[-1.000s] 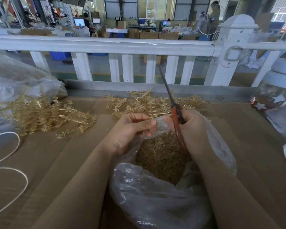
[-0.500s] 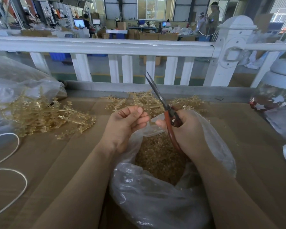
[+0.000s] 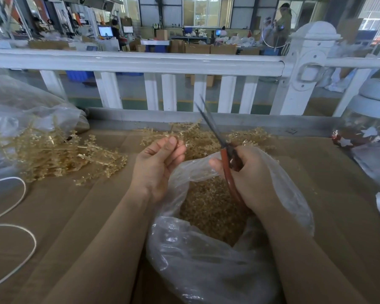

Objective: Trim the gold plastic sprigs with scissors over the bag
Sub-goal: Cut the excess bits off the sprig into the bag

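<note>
Sprigs [image 3: 198,139] lie heaped on the bench [image 3: 75,216] just beyond my hands, with a second pile [image 3: 59,154] off to the left spilling from a clear sack [image 3: 20,106]. Between my forearms the bag [image 3: 206,260] stands with its mouth open, half full of gold clippings [image 3: 208,211], so whatever I snip should drop straight in. My right hand [image 3: 250,178] has its grip wrapped around the red handles of the scissors [image 3: 219,145], the blades parted slightly and pointing up and away over the bag's far rim. My left hand [image 3: 158,163] hovers palm-up at the bag's left edge, fingers curled and thumb pressed to fingertips; whether it pinches a bit of stem I cannot tell. I judge I am between cuts, about to reach for another sprig from the near heap.
</note>
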